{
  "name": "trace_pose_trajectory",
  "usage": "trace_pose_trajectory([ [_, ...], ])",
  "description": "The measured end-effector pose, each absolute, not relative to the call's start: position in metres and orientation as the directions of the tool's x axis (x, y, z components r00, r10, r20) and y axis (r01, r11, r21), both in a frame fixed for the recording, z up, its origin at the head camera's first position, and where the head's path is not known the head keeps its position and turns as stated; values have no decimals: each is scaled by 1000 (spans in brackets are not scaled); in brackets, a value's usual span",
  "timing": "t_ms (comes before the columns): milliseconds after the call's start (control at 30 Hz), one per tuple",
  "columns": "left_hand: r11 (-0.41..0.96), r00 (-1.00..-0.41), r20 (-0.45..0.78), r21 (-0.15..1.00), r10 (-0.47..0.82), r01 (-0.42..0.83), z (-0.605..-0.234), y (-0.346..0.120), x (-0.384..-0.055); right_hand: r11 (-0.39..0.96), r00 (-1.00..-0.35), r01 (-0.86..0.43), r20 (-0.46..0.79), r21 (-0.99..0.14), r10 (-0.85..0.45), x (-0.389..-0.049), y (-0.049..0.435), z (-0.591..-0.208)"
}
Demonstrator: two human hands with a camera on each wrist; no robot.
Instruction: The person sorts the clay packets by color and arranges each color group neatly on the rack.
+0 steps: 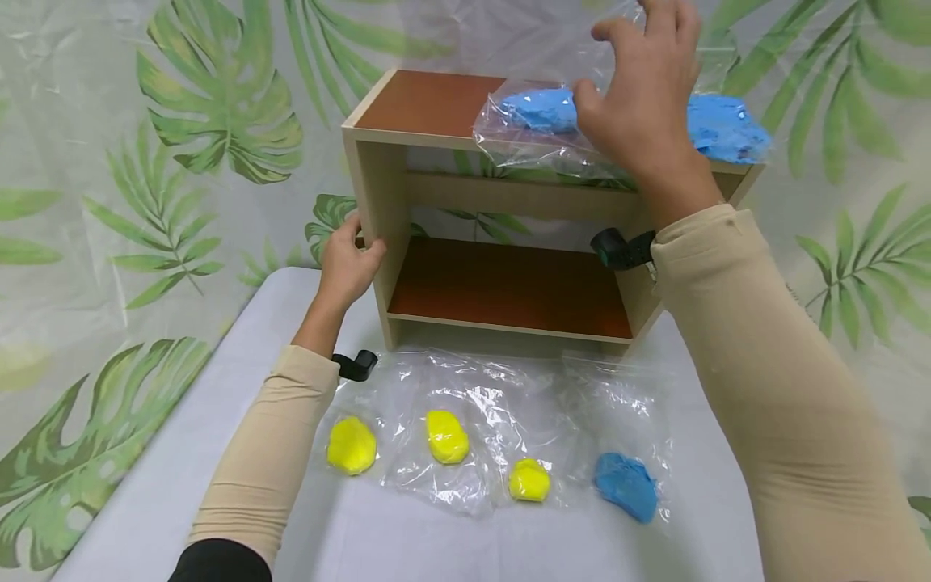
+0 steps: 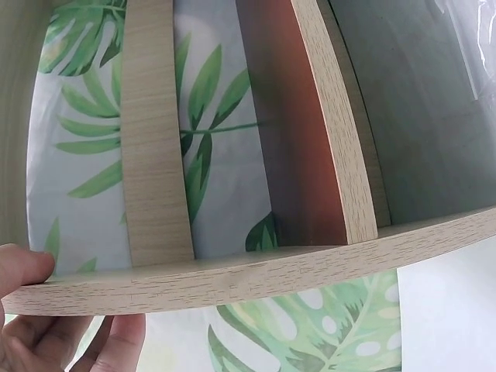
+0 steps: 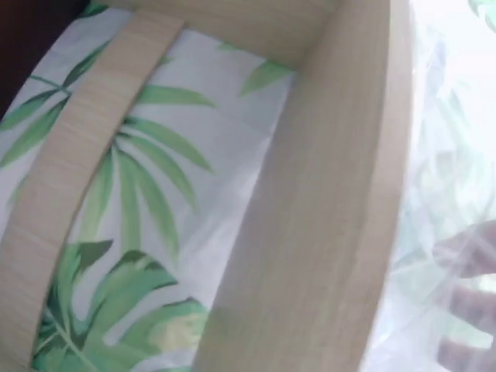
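My left hand [image 1: 347,263] grips the left side panel of a small wooden shelf [image 1: 509,279]. In the left wrist view its thumb [image 2: 23,265] lies on the inner face and the fingers are on the outer side. Above the shelf top, my right hand [image 1: 643,97] has its fingers spread and loosely bent. Clear plastic bags with a blue clay-like lump [image 1: 541,111] and another blue lump [image 1: 727,129] lie on the top, on either side of this hand. The right wrist view shows its fingers [image 3: 469,302] blurred beside clear plastic; any contact is unclear.
In front of the shelf, clear bags on the white tabletop [image 1: 407,541] hold several lumps: a yellow one [image 1: 352,445] at left, two more yellow ones, and a blue lump [image 1: 627,487] at right. A leaf-patterned sheet [image 1: 218,105] hangs behind.
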State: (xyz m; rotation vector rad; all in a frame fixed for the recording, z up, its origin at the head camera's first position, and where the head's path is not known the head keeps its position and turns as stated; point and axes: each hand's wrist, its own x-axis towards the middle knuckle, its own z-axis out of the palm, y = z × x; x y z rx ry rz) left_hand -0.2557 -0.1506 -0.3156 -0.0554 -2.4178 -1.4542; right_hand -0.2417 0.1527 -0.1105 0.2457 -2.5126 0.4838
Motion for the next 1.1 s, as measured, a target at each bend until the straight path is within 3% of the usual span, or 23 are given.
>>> trace_pose_trajectory([
  [67, 484, -949, 288, 853, -127, 194, -316, -150, -256, 926, -817, -301, 563, -230, -125, -239, 153, -111],
  [267, 478, -949, 290, 855, -125, 198, -316, -149, -256, 895, -856, -425, 382, -137, -348, -233, 155, -112],
  [600, 487, -950, 287, 852, -123, 194, -316, -152, -258, 884, -882, -437, 272, -166, -385, -237, 160, -112],
  [800, 495, -950, 291, 846, -115, 200, -316, -152, -258, 858, -846, -482, 350, -180, -402, -235, 160, -117],
  [933, 497, -951, 286, 846, -116, 194, -317, -151, -257, 801, -740, -568, 542, -187, -399, -221, 166, -124],
  [1100, 500, -954, 279, 845, -108, 190, -314, -151, -254, 593, -385, -783, 895, -188, -224, -191, 172, -145],
])
